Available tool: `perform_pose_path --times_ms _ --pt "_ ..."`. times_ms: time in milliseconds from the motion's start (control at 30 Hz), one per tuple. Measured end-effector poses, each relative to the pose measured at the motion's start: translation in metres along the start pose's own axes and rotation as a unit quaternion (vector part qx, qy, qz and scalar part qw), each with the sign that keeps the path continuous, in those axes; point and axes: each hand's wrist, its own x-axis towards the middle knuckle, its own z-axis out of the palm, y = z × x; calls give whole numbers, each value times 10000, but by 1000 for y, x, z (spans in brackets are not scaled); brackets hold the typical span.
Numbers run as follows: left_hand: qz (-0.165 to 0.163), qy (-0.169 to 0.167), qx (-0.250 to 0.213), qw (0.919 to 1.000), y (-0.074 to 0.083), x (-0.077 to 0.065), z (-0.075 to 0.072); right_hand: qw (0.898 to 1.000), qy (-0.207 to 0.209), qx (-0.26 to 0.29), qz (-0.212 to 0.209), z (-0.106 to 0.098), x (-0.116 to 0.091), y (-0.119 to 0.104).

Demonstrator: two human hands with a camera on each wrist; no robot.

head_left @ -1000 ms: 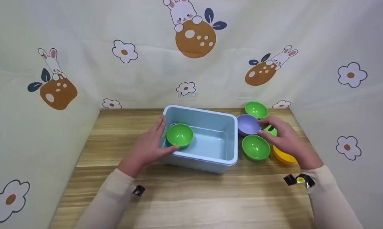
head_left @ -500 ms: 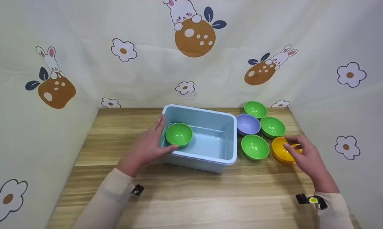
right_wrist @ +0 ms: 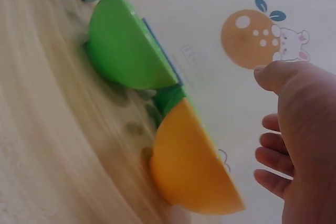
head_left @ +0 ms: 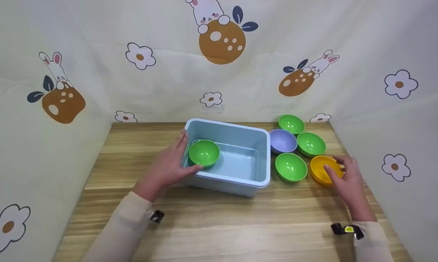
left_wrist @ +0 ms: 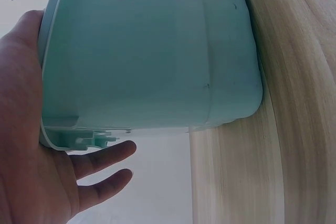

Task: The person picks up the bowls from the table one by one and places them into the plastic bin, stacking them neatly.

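In the head view, my left hand (head_left: 166, 165) rests on the left front corner of a light blue plastic bin (head_left: 222, 182), thumb along the front rim. The left wrist view shows its fingers straight beyond the bin's wall (left_wrist: 131, 51). Inside the bin, at the left, sits a green bowl (head_left: 204, 153). My right hand (head_left: 350, 180) hovers at the right side of an orange bowl (head_left: 319, 170), thumb and fingers spread. The right wrist view shows space between that hand (right_wrist: 310, 124) and the orange bowl (right_wrist: 189, 166).
Right of the bin stand a purple bowl (head_left: 282, 141) and green bowls at the back (head_left: 291, 124), right (head_left: 311, 144) and front (head_left: 291, 167), close together. Printed cloth walls (head_left: 160, 87) enclose the wooden table (head_left: 219, 225) at the back and sides.
My right hand has moved from over the right green bowl toward the front right, to the orange bowl, then slightly back from it. My left hand and the bin have stayed put.
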Motion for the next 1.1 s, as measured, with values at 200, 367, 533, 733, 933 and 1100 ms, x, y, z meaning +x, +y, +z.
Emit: perform_pose_path --times_ms 200,367,533,733,933,1100 --pt "97 59 -17 9999 1 0 -1 9985 66 39 535 10 -2 11" --pt "144 97 12 9998 1 -1 -1 9929 -110 204 1169 14 -3 15" --pt "129 91 -23 9999 0 -1 0 9853 -303 380 1639 15 -4 20" --pt "116 88 -24 9999 1 -1 -1 9754 -553 701 2015 19 -5 26" --pt "76 36 -75 9999 3 -1 -1 9732 -685 745 2065 19 -6 31" --pt "57 38 -98 9999 3 -1 -1 9739 -865 608 2008 17 -7 33"
